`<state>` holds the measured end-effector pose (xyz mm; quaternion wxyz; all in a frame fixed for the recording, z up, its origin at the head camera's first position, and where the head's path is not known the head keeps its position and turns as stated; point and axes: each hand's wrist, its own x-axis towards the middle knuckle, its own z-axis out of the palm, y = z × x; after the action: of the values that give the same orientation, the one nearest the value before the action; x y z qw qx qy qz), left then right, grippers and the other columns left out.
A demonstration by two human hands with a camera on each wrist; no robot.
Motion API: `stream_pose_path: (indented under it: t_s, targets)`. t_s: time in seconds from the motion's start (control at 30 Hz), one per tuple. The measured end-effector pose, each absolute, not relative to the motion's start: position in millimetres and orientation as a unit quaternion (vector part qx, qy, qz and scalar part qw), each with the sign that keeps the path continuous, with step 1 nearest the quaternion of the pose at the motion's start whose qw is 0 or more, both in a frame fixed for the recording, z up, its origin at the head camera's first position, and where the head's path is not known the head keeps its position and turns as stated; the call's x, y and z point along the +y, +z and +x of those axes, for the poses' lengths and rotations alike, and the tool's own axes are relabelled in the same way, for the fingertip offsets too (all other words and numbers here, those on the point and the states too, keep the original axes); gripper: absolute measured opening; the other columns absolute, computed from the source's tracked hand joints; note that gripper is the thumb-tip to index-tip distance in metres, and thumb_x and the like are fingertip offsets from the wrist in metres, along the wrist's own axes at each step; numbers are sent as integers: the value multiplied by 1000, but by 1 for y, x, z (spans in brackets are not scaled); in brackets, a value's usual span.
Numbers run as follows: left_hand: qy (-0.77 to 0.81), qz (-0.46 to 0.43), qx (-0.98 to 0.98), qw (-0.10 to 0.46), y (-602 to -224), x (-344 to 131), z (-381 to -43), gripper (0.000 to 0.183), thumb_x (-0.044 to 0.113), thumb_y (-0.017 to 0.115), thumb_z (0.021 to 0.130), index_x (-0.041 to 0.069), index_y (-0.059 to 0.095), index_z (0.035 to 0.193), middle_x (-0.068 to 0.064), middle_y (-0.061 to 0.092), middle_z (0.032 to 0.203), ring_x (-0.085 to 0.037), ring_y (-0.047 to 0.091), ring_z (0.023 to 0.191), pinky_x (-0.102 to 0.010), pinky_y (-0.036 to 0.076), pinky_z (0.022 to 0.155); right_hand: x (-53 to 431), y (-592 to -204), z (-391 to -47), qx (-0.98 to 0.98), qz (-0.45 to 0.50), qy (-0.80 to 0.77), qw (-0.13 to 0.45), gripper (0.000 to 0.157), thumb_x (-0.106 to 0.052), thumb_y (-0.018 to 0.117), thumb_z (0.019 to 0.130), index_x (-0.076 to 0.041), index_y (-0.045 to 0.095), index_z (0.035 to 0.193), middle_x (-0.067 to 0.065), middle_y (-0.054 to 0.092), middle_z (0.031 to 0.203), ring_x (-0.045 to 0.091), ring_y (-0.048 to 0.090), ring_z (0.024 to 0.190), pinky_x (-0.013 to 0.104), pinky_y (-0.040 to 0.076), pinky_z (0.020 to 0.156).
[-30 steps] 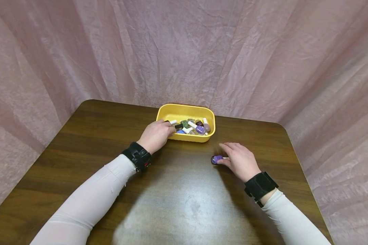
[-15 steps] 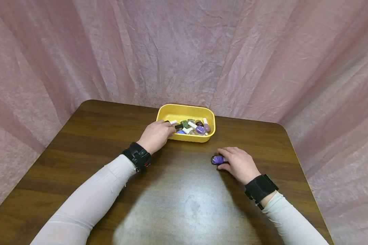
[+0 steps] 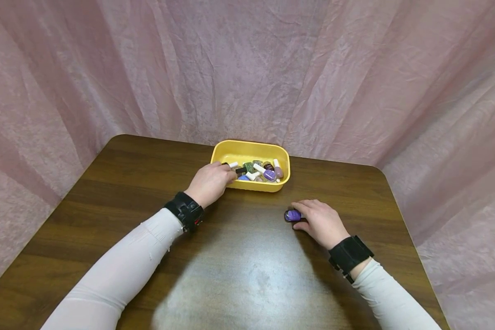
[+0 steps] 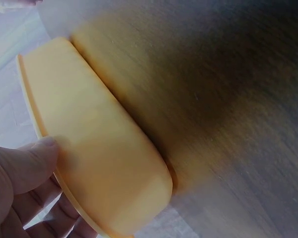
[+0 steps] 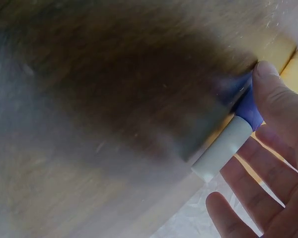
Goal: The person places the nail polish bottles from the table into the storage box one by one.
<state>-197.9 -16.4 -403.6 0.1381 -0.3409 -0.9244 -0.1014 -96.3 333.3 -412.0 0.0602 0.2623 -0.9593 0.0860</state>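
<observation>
My left hand (image 3: 211, 182) grips the left front of a yellow plastic tub (image 3: 249, 185). In the left wrist view the thumb (image 4: 42, 153) presses the tub's outer wall, with the other fingers inside the rim. A purple nail polish bottle (image 3: 293, 215) lies on its side on the table, its white cap (image 5: 222, 148) towards my palm. My right hand (image 3: 319, 220) is spread around it; in the head view thumb and forefinger stand slightly apart from the bottle's sides. The right wrist view has the thumb (image 5: 273, 91) overlapping the purple glass.
Inside the tub lie several nail polish bottles, among them a green one (image 3: 248, 167) and a purple one (image 3: 269, 174). The brown wooden table (image 3: 148, 160) ends at a pink curtain (image 3: 247, 68) just behind the tub.
My right thumb has moved away from the purple nail polish bottle and the hand has shifted slightly nearer. The bottle stays about where it was. My left hand and the tub have not moved.
</observation>
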Motion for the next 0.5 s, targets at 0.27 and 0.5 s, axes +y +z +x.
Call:
stream_pose_path:
  t_s: [0.27,0.5]
  targets:
    - [-102,-340,-924,141,-401,-16,-196,6,12,79,102,15,84,100,-4,78,98,-29,66,86,-42,57,76,332,-412,-96,-960,261,86,55,56,-21,98,85,-5,77,134,13,77,126,35,74,115,55,60,97]
    - [-102,-338,-926,136,-399,-16,-194,6,13,79,102,14,85,102,-4,77,98,-28,66,87,-41,57,76,332,-412,-95,-960,262,86,57,54,-20,99,84,-4,78,131,12,79,121,33,74,112,53,60,96]
